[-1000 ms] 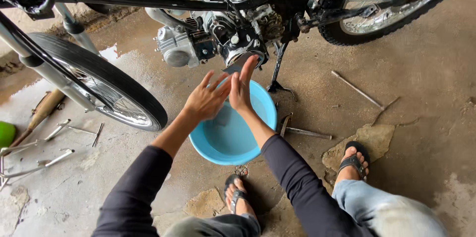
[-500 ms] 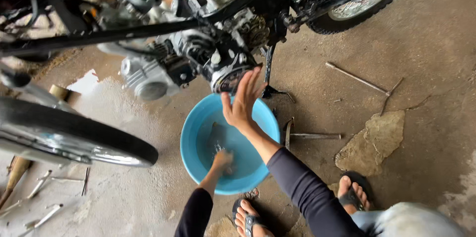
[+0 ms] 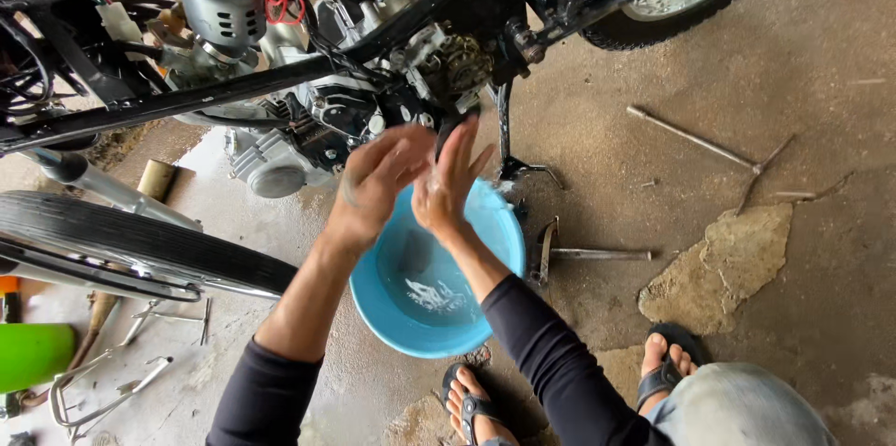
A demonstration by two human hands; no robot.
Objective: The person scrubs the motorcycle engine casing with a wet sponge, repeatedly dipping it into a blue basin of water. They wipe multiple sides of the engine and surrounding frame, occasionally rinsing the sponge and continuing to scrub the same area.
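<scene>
Our blue basin [image 3: 411, 315] sits on the concrete floor [image 3: 747, 82] directly beneath our hands, between our sandalled feet and the motorcycle engine [image 3: 308, 119], with some water and small metal parts lying in its bottom. We hold both hands above its far rim, just in front of the engine. Our left hand [image 3: 373, 180] is loosely curled, fingers bent toward the right, and we cannot tell whether it grips anything. Our right hand [image 3: 448, 175] is open, fingers spread and pointing up, its palm facing the left and touching it. Both forearms rise from dark sleeves, converging over the basin.
</scene>
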